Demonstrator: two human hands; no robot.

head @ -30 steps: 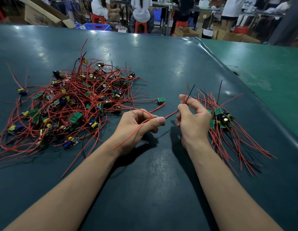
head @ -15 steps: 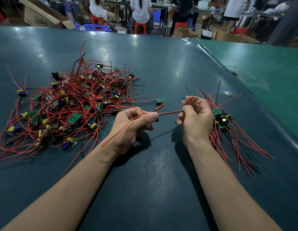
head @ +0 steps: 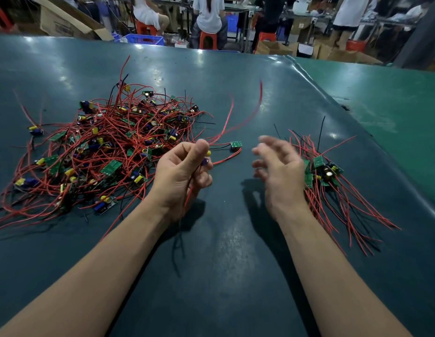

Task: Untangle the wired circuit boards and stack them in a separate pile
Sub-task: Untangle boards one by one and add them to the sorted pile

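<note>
Our left hand [head: 182, 171] clamps its curled fingers on a small red-wired circuit board [head: 204, 161] above the dark green mat [head: 223, 251], between the big tangled heap [head: 109, 152] and the sorted pile [head: 326, 176]. Our right hand [head: 278, 171] hangs blurred, fingers apart.

Two hands: left hand [head: 181, 170] and right hand [head: 277, 166]. Two heaps of wired boards on one table [head: 236, 263]: a large tangle [head: 109, 152], its boards too many and too overlapped to count, and a small pile [head: 326, 173], where about five green boards show. One lone board [head: 236, 144] lies between the heaps. One board [head: 206, 158] sits in the left hand. Behind the table: two seated people [head: 209, 13], four red stools [head: 208, 40], one blue crate [head: 144, 40].
</note>
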